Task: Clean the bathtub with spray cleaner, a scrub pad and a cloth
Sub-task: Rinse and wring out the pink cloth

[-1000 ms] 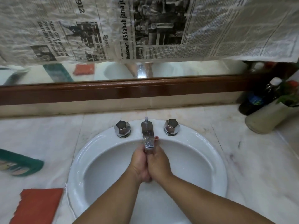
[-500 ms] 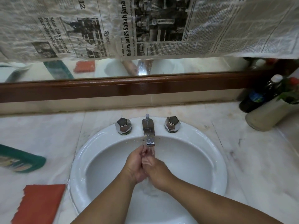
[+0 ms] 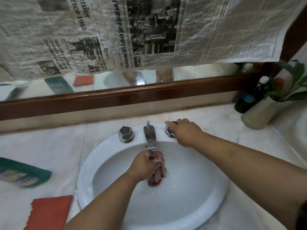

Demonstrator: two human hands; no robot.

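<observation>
Right hand (image 3: 185, 132) has moved to grip right knob (image 3: 169, 131).

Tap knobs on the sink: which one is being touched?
The knob right of the spout: the right hand holds it. The knob left of the spout stands untouched.

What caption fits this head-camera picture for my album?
At a white sink, the right hand holds the right tap knob; the left hand is under the spout.

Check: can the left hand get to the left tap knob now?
Likely yes. The left hand is under the spout, beside the bare left knob; the right hand holds only the right knob.
</observation>
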